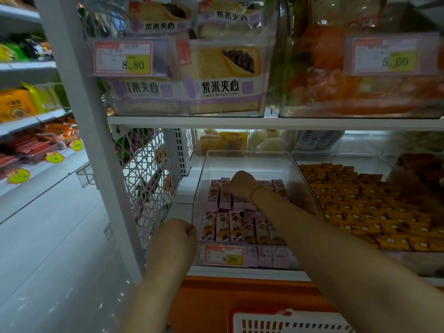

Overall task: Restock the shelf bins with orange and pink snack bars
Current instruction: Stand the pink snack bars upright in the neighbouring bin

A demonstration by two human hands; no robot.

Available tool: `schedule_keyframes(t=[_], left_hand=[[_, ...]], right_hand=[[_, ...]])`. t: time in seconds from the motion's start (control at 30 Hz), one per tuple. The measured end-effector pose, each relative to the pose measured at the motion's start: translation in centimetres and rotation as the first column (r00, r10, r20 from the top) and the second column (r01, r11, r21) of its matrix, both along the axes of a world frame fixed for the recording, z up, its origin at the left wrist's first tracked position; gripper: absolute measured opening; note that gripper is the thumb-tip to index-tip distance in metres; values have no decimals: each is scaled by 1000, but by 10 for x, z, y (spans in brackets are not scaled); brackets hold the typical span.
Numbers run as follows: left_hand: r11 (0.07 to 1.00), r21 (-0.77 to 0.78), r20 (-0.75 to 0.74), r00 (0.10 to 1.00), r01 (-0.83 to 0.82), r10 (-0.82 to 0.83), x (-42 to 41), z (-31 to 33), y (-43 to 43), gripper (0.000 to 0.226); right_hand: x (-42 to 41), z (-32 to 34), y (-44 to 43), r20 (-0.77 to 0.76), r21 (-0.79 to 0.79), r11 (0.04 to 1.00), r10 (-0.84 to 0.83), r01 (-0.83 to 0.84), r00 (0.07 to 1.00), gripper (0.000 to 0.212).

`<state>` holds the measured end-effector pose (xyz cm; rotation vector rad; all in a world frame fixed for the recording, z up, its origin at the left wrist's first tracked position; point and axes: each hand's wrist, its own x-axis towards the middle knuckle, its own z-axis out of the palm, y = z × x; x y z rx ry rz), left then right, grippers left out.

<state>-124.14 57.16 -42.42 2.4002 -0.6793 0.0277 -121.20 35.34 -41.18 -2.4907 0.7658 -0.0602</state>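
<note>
Right hand (241, 185), fingers curled down onto pink-wrapped snack bars (225, 193) stacked inside clear plastic shelf bin (247, 156); left hand (176, 233), fingers closed, grips bin's front-left corner; orange-wrapped bars (360, 205) fill neighbouring bin.

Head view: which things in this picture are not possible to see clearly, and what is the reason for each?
- Right hand: its fingers are behind the hand, among the pink snack bars, so its grip is unknown.
- Left hand: closed at the corner of the clear bin; only its back shows.
- Price tag: small print is blurred.
- Red basket: cut off by the bottom edge.
- Orange packs: cut off by the right edge.
</note>
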Motion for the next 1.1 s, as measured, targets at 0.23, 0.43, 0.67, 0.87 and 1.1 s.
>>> schedule_keyframes(t=[0.23,0.43,0.67,0.87,1.1], left_hand=[[1000,-6,39,999,19,-19,2,-3,1,26],[1000,6,31,999,19,-19,6,-6,1,26],[999,39,13,1000,10,-10,-4,0,0,20],[925,-378,23,999,-17,27,-22,20,2,28],[847,-523,-584,683,97,-439,-52,30,-9,38]], right_hand=[[30,-13,8,-107,-24,999,-27,24,994,33],[30,-15,9,75,31,984,-179,177,981,27],[16,-10,-5,134,623,767,-299,154,945,27],[-38,23,8,290,932,324,-394,-163,872,10],[-146,34,51,409,821,451,-37,-349,912,27]])
